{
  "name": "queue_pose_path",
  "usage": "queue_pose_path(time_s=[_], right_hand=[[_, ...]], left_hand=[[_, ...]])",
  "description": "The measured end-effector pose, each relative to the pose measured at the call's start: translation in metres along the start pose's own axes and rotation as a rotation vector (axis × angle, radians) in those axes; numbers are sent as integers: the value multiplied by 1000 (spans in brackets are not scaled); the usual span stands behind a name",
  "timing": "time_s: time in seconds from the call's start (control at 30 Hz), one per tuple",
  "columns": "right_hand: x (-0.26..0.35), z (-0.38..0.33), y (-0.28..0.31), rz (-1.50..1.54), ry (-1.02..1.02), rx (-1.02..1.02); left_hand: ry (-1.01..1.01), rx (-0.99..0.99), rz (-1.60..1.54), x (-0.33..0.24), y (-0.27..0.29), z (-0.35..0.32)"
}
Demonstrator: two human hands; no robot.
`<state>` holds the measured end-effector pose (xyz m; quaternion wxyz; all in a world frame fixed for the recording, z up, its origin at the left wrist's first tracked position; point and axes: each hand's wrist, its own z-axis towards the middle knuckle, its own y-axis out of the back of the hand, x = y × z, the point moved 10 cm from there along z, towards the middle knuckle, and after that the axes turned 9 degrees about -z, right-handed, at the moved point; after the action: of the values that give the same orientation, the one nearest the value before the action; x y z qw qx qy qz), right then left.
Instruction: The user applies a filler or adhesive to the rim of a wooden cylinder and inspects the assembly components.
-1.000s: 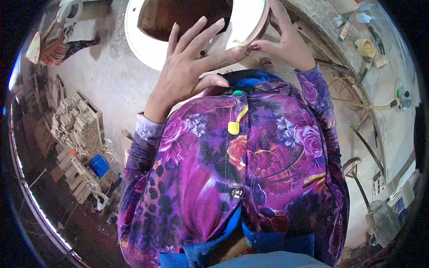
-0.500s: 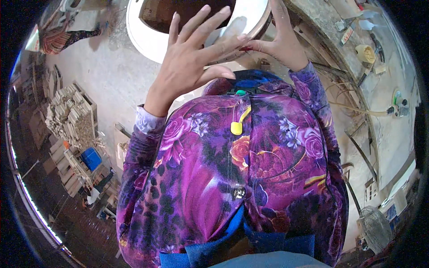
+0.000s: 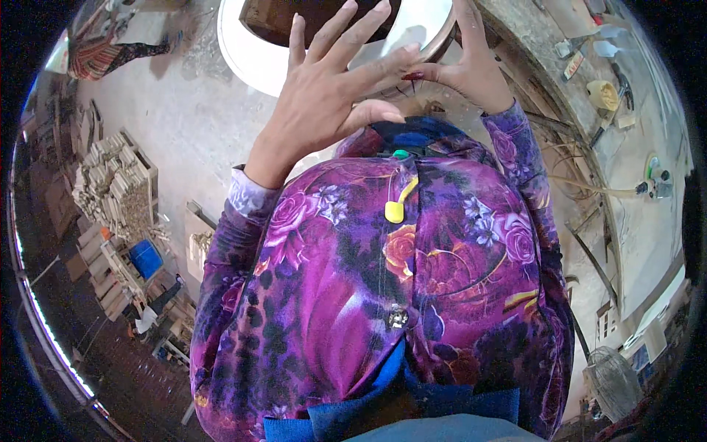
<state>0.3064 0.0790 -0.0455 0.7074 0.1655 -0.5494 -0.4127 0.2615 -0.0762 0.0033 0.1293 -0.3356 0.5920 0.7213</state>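
Observation:
A round piece with a broad white rim and a dark brown hollow stands in front of me at the top of the view, its far part cut off. Over its near side lies my left hand, open, fingers spread and thumb stretched to the right. My right hand is at the piece's right edge, fingers pointing away and thumb reaching left, close to the left index finger. Its fingertips run out of view at the top. Whether either hand presses on the rim I cannot tell.
Pale wooden sticks are piled at the left, near a blue bin. A worktop at the right bears a yellowish cup and small tools. A pale hose crosses there. A mesh-like grey object stands lower right.
My left hand has shifted a little to the right across the white rim. The right hand has moved slightly, its thumb still near the left index finger. The round piece appears slightly farther right.

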Motion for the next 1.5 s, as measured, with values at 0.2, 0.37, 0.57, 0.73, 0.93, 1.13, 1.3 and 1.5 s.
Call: queue_pose_path(time_s=[0.2, 0.37, 0.57, 0.73, 0.93, 1.13, 1.3, 1.5], right_hand=[[-8, -3, 5, 8, -30, 10], [-12, -5, 6, 27, -25, 4], [-7, -4, -3, 264, 154, -145], [2, 3, 2, -30, -2, -49], [-9, 4, -15, 76, 17, -73], [-45, -15, 49, 177, -303, -15], [-122, -67, 53, 215, -551, -92], [-78, -101, -16, 245, -590, 7]], left_hand=[[39, 140, 319, -4, -22, 1], [-491, -402, 426, -16, -26, 5], [-32, 1, 415, -7, -25, -2], [-70, -34, 425, -9, -15, 7], [-13, -40, 99, 0, 23, 3], [-30, -287, -41, -5, 80, 16], [-244, -186, 74, -81, 59, 121], [-392, -48, 303, -60, -8, 270]])
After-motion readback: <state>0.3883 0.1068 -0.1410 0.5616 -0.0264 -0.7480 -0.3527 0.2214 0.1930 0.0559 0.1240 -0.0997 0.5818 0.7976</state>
